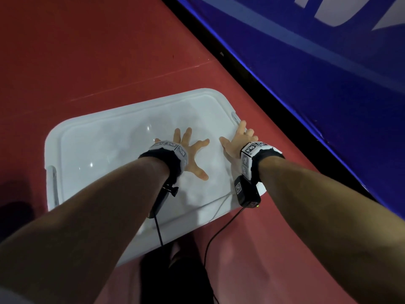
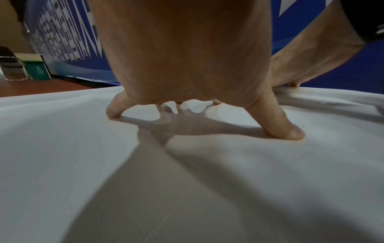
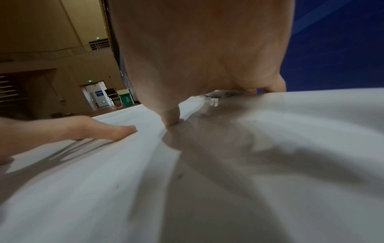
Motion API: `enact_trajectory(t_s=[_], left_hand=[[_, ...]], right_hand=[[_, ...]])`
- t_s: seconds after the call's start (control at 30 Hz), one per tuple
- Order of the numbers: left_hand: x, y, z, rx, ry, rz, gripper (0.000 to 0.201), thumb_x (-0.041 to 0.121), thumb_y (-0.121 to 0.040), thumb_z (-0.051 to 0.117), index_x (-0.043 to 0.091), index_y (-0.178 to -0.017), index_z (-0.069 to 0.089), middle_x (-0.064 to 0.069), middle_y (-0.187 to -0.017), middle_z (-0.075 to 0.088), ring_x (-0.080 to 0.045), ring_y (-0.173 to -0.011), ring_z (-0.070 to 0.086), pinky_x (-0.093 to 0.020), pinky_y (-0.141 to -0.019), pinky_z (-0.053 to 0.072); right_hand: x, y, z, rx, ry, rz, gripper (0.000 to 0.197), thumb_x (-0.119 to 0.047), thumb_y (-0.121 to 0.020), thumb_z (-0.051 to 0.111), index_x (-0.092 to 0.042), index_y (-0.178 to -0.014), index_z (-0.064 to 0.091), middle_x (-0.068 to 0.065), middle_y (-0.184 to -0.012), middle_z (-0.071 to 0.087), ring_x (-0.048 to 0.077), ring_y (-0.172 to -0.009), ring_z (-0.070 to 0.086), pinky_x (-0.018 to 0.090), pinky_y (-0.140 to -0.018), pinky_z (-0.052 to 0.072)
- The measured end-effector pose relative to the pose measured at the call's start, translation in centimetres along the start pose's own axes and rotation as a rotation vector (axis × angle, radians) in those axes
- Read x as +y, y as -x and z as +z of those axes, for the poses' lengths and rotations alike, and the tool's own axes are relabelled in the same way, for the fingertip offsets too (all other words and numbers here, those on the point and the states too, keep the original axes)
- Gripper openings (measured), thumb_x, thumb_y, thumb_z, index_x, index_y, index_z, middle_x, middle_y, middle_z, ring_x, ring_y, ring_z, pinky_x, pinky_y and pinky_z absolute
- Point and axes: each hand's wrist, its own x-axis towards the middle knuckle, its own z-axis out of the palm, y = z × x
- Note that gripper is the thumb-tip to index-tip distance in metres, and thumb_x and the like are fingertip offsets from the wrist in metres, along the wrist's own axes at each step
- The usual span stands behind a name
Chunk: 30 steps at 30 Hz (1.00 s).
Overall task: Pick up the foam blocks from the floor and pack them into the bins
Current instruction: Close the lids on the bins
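My forearms fill the near view. Left hand (image 1: 188, 150) splayed flat, fingertips pressing the bin lid (image 1: 105, 145); right hand (image 1: 237, 139) spread, reaching its far latch (image 1: 235, 117). No foam blocks visible; packing prob. done, lid needs latching.

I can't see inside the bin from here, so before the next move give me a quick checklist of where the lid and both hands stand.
1. Lid on the bin, covering the whole top: ok.
2. Left hand spread flat, fingers pressing the lid's middle: ok.
3. Right hand at the lid's right edge by the latch, thumb down on the lid: ok.
4. Latches clicked shut, right one and left one: cannot tell.
5. Foam blocks packed inside: cannot tell, the lid hides them.
6. Loose blocks on the red floor: none in view, ok.
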Motion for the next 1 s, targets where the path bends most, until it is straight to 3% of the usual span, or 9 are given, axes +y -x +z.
enact_trajectory(t_s=[0.23,0.4,0.5,0.57,0.63,0.77,1.0], left_hand=[[-0.4,1.2,0.4,0.043,-0.022,0.010,0.116,0.089,-0.064,0.055,0.052,-0.148,-0.016,0.004,-0.157,-0.035,-0.028,-0.144,-0.032,-0.074,-0.106,-0.007],[-2.6,4.5,1.0,0.181,0.025,-0.088,0.093,0.084,-0.075,0.046,0.051,-0.149,0.001,0.003,-0.162,-0.011,-0.033,-0.149,-0.009,-0.075,-0.106,0.009],[-6.2,8.3,1.5,0.235,0.032,-0.201,0.083,0.079,-0.080,0.043,0.051,-0.149,0.006,0.003,-0.162,-0.005,-0.034,-0.148,-0.003,-0.074,-0.106,0.016],[-9.1,11.6,1.9,0.252,0.047,-0.310,0.081,0.076,-0.083,0.043,0.052,-0.150,0.004,0.004,-0.163,-0.007,-0.032,-0.149,-0.004,-0.072,-0.107,0.017],[-12.0,15.4,2.6,0.281,0.085,-0.401,0.080,0.075,-0.082,0.045,0.053,-0.149,0.006,0.004,-0.163,-0.004,-0.032,-0.149,-0.002,-0.072,-0.107,0.019],[-17.4,23.5,4.8,0.338,0.187,-0.531,0.082,0.074,-0.081,0.051,0.054,-0.148,0.007,0.001,-0.164,-0.001,-0.034,-0.149,-0.001,-0.073,-0.107,0.017],[-27.6,36.6,12.1,0.426,0.304,-0.700,0.083,0.074,-0.082,0.050,0.055,-0.149,0.005,0.000,-0.164,-0.002,-0.034,-0.150,-0.002,-0.073,-0.108,0.018]], right_hand=[[0.3,0.5,0.3,0.066,-0.017,-0.024,0.088,-0.064,-0.089,0.048,-0.015,-0.152,0.010,0.014,-0.143,0.034,0.033,-0.123,0.041,0.052,-0.104,0.035],[-0.3,0.3,-0.8,0.004,0.073,0.003,0.093,-0.067,-0.088,0.046,-0.018,-0.154,0.003,0.017,-0.148,0.028,0.039,-0.131,0.034,0.058,-0.106,0.031],[-2.1,2.3,-1.7,-0.006,0.150,-0.083,0.091,-0.066,-0.085,0.049,-0.023,-0.152,0.005,0.020,-0.150,0.021,0.042,-0.132,0.030,0.059,-0.104,0.033],[-4.2,5.1,-2.1,-0.042,0.173,-0.157,0.088,-0.062,-0.086,0.052,-0.024,-0.152,0.006,0.019,-0.152,0.017,0.042,-0.135,0.025,0.061,-0.107,0.029],[-6.7,8.2,-2.2,-0.044,0.240,-0.204,0.081,-0.061,-0.086,0.053,-0.028,-0.148,0.012,0.012,-0.146,0.023,0.037,-0.132,0.028,0.061,-0.102,0.029],[-13.0,14.7,-1.0,-0.060,0.247,-0.381,0.066,-0.060,-0.088,0.049,-0.026,-0.139,0.025,0.009,-0.134,0.033,0.032,-0.123,0.036,0.051,-0.089,0.038],[-27.8,29.1,3.2,-0.121,0.261,-0.755,0.074,-0.060,-0.094,0.042,-0.029,-0.153,0.009,0.013,-0.154,0.014,0.038,-0.140,0.019,0.056,-0.103,0.032]])
